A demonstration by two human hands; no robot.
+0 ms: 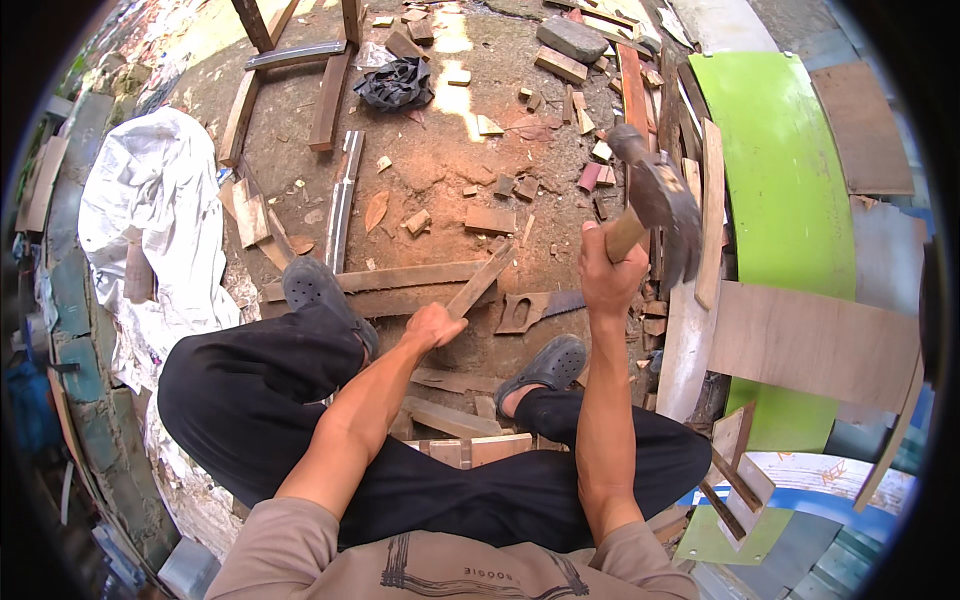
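Note:
My right hand [610, 272] grips the wooden handle of a claw hammer [655, 197], raised with its dark metal head up and to the right. My left hand [433, 326] holds the lower end of a narrow wooden strip [482, 277] that slants up to the right across two long planks [400, 287] lying on the dirt. I sit with both knees apart, dark rubber clogs [318, 287] on my feet, one on the plank. A hand saw [535, 309] with a wooden grip lies just right of my left hand.
Wood offcuts and boards litter the dirt ground ahead. A lime-green curved panel [780, 180] and plywood sheets [815, 340] lie to the right. A white tarp [160, 210] is bunched at left. A dark cloth [395, 82] lies farther out. Short boards [470, 448] rest between my legs.

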